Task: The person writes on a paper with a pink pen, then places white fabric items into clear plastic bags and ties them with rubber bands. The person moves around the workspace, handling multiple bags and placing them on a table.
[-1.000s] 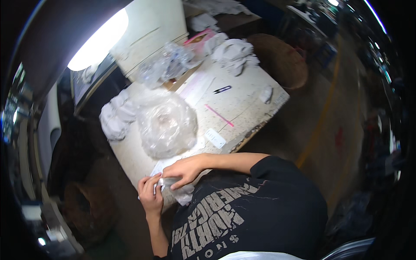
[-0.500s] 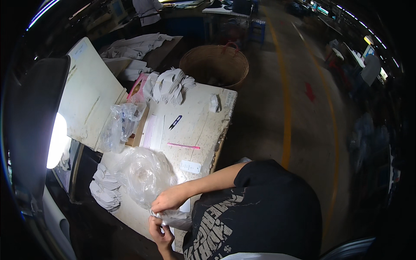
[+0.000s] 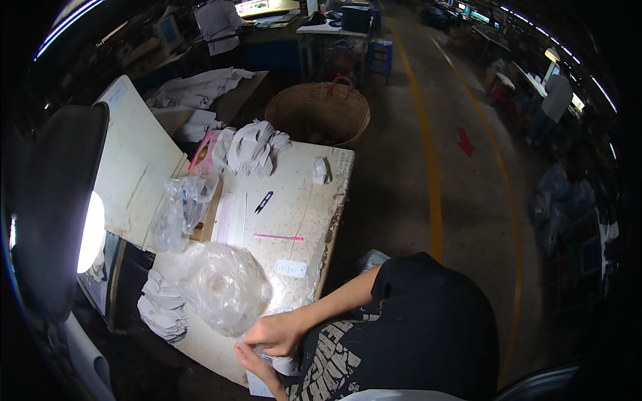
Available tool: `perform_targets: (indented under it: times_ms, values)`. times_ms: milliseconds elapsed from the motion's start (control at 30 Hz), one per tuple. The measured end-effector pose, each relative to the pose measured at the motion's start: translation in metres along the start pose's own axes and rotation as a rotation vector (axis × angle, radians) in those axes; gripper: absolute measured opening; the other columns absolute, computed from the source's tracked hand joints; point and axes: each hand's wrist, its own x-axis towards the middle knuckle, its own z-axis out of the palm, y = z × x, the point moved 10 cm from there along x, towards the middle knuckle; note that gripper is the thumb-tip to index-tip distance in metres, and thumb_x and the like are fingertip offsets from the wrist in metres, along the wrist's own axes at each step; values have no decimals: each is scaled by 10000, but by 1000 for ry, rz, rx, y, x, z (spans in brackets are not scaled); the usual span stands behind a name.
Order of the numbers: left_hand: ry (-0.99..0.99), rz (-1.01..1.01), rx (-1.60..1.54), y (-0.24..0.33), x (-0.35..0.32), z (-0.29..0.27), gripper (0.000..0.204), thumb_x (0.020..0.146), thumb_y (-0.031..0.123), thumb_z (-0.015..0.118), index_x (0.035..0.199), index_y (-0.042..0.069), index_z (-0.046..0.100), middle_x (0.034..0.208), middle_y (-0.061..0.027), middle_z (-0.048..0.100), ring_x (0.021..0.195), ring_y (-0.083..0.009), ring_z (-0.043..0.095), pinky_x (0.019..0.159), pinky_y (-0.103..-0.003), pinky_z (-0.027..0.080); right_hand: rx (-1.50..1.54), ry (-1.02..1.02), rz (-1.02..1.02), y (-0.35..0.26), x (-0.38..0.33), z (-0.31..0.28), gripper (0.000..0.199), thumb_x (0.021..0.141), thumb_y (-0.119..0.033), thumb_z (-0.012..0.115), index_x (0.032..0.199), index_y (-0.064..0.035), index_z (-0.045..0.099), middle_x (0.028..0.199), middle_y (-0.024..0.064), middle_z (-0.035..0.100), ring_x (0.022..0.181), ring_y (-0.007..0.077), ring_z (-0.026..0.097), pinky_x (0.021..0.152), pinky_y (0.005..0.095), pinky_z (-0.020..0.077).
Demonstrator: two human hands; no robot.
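At the table's near end my right hand [image 3: 275, 333] is closed on a small bundle of white cut pieces [image 3: 284, 364]. Just below it, my left hand [image 3: 254, 364] meets the right with its fingers pressed together at the same bundle; the fingertips are partly hidden. A coil of clear plastic [image 3: 224, 287] lies right beyond the hands. Left of the coil sits a stack of white cut pieces [image 3: 162, 311]. Farther up the table are a white tag [image 3: 291, 268], a pink pen [image 3: 277, 237] and dark thread snips [image 3: 264, 202].
At the table's far end lie a pile of white pieces [image 3: 251, 150] and a small bundle [image 3: 322, 170]. Crumpled clear bags [image 3: 184, 207] rest by a cardboard box. A wicker basket [image 3: 317, 113] stands beyond the table. A lit lamp [image 3: 92, 232] is at left; a person [image 3: 217, 30] stands far off.
My hands have come closer together around the bundle, the right one now covering more of it. The whole view has shifted slightly, with the table appearing lower.
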Motion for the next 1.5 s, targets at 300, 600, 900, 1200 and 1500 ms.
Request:
perform_targets:
  times_ms: [300, 600, 900, 1200, 1500]
  values:
    - [-164, -80, 72, 34, -4, 10, 204, 1081, 180, 512, 911, 74, 554, 858, 33, 518, 829, -67, 462, 764, -249, 394, 179, -129, 37, 2, 1, 2, 520, 773, -53, 658, 1268, 24, 520, 1097, 209, 579, 1049, 384, 603, 914, 429, 496]
    - [-146, -237, -192, 27, -23, 15, 188, 1123, 223, 412, 1029, 93, 510, 899, -9, 566, 831, -88, 532, 772, -263, 456, 55, -205, 136, 15, 8, 14, 294, 893, -18, 704, 1181, -7, 646, 1027, 132, 654, 915, 318, 641, 843, 381, 516]
    - [-76, 10, 79, 37, -36, 9, 209, 1128, 228, 378, 1142, 48, 483, 1044, -57, 512, 974, -124, 478, 914, -297, 409, -84, -35, 261, 38, 9, 15, 351, 861, -86, 742, 1154, 15, 576, 1050, 200, 592, 940, 371, 635, 807, 423, 529]
    - [-67, 243, 589, 54, -38, 16, 238, 1112, 186, 399, 1130, -29, 500, 1091, -169, 493, 1007, -308, 511, 959, -393, 416, -199, 34, 304, 50, -7, 20, 261, 839, -66, 690, 1046, 6, 549, 996, 199, 564, 908, 425, 626, 770, 479, 528]
    - [-103, 223, 686, 58, -40, 20, 263, 1097, 155, 428, 1110, -52, 589, 1035, -191, 563, 947, -337, 575, 892, -401, 459, -177, 168, 417, 74, -28, 15, 229, 851, -61, 638, 1003, 32, 494, 870, 272, 619, 801, 486, 638, 704, 528, 522]
